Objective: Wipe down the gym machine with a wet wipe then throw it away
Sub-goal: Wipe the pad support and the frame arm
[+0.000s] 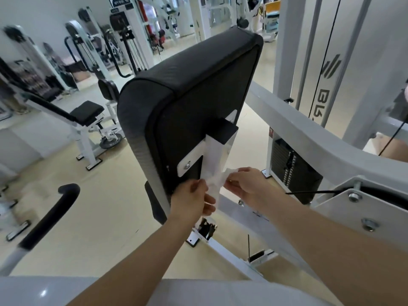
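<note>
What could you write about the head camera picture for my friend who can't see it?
A person's left hand and right hand hold a white wet wipe between them, close to the back of a black pad on a white gym machine. Other machines stand on the pale floor beyond.

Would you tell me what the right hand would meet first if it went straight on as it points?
Past the wet wipe it pinches, the right hand points up-left at the white post on the back of the black pad; likely that first, though depth is unclear.
</note>
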Action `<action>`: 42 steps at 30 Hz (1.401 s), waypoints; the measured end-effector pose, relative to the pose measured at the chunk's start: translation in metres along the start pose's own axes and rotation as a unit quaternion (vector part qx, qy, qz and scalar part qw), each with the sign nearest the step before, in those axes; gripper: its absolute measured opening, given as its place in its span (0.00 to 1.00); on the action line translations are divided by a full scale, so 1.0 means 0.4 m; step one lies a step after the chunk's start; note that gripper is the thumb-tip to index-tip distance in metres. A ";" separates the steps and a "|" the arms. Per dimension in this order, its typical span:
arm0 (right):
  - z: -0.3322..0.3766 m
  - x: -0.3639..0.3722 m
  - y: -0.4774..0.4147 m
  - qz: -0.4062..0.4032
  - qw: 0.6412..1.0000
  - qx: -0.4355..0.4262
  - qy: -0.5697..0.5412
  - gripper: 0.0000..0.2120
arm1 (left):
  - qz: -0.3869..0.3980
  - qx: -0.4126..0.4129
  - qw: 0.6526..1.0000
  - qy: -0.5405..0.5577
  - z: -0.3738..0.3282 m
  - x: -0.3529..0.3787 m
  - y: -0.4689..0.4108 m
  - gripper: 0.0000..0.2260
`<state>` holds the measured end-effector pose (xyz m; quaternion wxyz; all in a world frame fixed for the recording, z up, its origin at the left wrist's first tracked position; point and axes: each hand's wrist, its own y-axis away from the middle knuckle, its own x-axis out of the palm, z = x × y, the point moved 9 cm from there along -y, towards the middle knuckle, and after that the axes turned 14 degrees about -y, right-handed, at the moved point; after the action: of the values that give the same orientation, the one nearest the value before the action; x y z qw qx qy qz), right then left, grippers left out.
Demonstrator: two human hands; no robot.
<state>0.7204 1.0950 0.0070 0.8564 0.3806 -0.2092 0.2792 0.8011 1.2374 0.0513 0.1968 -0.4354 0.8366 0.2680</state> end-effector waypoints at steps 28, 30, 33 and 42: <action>0.152 0.118 0.171 0.040 0.890 -0.372 0.262 0.25 | -0.146 0.313 0.929 -0.134 -0.206 -0.021 0.129 0.26; 0.124 0.120 0.140 0.029 0.880 -0.365 0.303 0.24 | -0.115 0.301 0.932 -0.168 -0.174 0.003 0.105 0.30; 0.078 0.109 0.072 0.020 0.882 -0.329 0.337 0.22 | -0.020 0.226 0.956 -0.188 -0.111 0.040 0.050 0.33; -0.030 0.055 -0.098 0.013 0.906 -0.136 0.401 0.26 | 0.143 0.064 0.972 -0.172 0.043 0.107 -0.085 0.26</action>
<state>0.7638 1.0895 -0.0089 0.9077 0.1130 0.1113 0.3884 0.8081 1.2051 0.0046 0.3249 -0.2447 0.8593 0.3100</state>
